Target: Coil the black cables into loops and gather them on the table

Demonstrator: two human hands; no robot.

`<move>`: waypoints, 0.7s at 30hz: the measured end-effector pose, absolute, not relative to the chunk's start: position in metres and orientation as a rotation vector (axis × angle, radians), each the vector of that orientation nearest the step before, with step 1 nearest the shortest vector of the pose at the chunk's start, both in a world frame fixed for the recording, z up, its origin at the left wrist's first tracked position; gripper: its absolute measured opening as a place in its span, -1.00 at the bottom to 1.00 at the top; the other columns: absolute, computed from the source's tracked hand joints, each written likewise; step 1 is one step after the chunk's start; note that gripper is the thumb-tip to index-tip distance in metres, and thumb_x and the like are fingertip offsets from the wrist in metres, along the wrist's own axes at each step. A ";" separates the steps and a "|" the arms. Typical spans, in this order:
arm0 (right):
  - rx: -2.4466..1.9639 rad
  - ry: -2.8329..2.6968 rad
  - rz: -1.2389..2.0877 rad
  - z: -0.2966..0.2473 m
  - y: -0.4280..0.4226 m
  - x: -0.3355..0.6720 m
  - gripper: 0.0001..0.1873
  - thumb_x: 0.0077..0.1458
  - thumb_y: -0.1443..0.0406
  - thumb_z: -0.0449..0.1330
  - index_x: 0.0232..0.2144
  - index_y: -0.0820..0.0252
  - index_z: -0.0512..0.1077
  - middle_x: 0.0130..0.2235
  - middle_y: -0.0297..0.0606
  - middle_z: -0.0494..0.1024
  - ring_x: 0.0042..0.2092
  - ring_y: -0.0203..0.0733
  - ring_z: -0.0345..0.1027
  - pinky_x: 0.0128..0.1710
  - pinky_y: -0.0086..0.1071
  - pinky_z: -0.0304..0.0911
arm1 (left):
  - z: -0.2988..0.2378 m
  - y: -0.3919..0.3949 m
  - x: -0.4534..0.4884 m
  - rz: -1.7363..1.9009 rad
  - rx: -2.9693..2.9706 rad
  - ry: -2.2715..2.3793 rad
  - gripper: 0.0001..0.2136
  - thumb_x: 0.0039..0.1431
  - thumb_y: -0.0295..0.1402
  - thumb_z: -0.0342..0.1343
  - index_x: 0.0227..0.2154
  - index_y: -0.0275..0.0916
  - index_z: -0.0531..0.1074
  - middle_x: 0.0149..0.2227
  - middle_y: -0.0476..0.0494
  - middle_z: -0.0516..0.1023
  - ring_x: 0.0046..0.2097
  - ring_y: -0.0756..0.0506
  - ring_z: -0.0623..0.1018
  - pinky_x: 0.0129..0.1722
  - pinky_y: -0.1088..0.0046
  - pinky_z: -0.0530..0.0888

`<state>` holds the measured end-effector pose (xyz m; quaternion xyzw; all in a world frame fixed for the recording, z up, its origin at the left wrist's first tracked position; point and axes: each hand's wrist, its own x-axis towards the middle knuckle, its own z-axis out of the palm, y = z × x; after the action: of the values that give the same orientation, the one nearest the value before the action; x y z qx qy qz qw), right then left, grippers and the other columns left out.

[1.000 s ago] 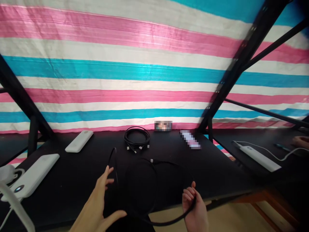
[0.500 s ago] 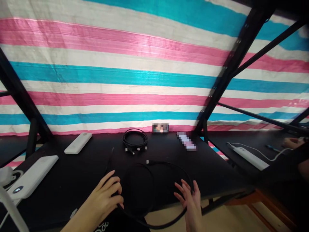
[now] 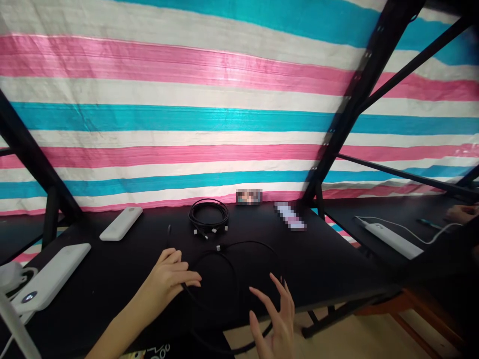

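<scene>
A black cable point(image 3: 247, 242) lies in a loose loop near the front of the black table, and one pale connector shows at its end. My left hand point(image 3: 174, 273) is closed on this cable at the left side of the loop. A thin end sticks up past its knuckles. At the table's front edge, my right hand point(image 3: 275, 315) has its fingers spread, with the cable running behind it and close to the fingers. Beyond the loop rests a coiled black cable point(image 3: 208, 222) with several pale connectors.
White power banks point(image 3: 121, 224) lie on the left, one with a small lit display point(image 3: 30, 297). A blurred-out phone-like object point(image 3: 290, 216) lies at the back right. Black metal posts point(image 3: 339, 129) flank the table. Another person's hand point(image 3: 462, 213) is at far right, near a white power bank point(image 3: 392, 239).
My left hand has shifted up and slightly right with the cable. My right hand has moved left and down, its fingers spreading wider. The loop's connector has slid left.
</scene>
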<state>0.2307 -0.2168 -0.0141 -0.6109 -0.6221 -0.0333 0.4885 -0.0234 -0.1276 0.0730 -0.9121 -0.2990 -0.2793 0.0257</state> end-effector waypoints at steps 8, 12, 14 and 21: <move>-1.399 -1.609 0.001 -0.049 -0.219 0.234 -0.32 -0.03 -0.15 0.13 0.07 0.01 0.34 0.25 -0.05 0.08 0.25 0.43 -0.11 0.06 0.29 0.03 | 0.086 -0.116 -0.017 -0.940 -2.750 -1.092 -0.81 0.25 -0.29 0.05 -0.36 -0.12 0.56 -0.58 0.06 0.51 -0.46 -0.01 0.31 -0.28 0.37 0.17; -1.438 -1.614 -0.038 -0.053 -0.220 0.245 -0.49 -0.18 -0.17 0.25 -0.26 -0.04 0.49 0.15 -0.10 0.25 0.06 0.30 0.19 -0.08 0.16 0.22 | 0.088 -0.107 -0.019 -1.012 -2.717 -1.079 -0.82 0.23 -0.26 0.07 -0.35 -0.11 0.57 -0.53 0.08 0.58 -0.47 0.00 0.35 -0.30 0.37 0.18; -1.419 -1.686 -0.065 -0.050 -0.220 0.253 -0.58 -0.21 -0.14 0.29 -0.45 0.01 0.46 0.05 -0.13 0.37 -0.05 0.19 0.28 -0.19 0.01 0.30 | 0.088 -0.100 -0.022 -1.067 -2.690 -1.085 -0.82 0.22 -0.24 0.08 -0.36 -0.11 0.57 -0.48 0.08 0.62 -0.47 0.01 0.36 -0.29 0.38 0.18; -1.307 -1.894 -0.189 -0.010 -0.212 0.279 -0.78 -0.01 0.09 0.29 -0.42 0.05 0.39 -0.34 -0.28 0.52 -0.39 -0.14 0.35 -0.41 -0.31 0.21 | 0.087 -0.098 -0.042 -0.785 -2.911 -1.202 -0.91 -0.03 -0.21 0.29 -0.51 -0.06 0.58 -0.63 0.09 0.51 -0.45 -0.02 0.37 -0.29 0.39 0.17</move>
<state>0.2793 -0.2119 -0.0102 -0.5176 -0.7503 -0.0749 0.4044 -0.0416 -0.0976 0.0873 -0.8957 -0.3697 -0.2415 -0.0521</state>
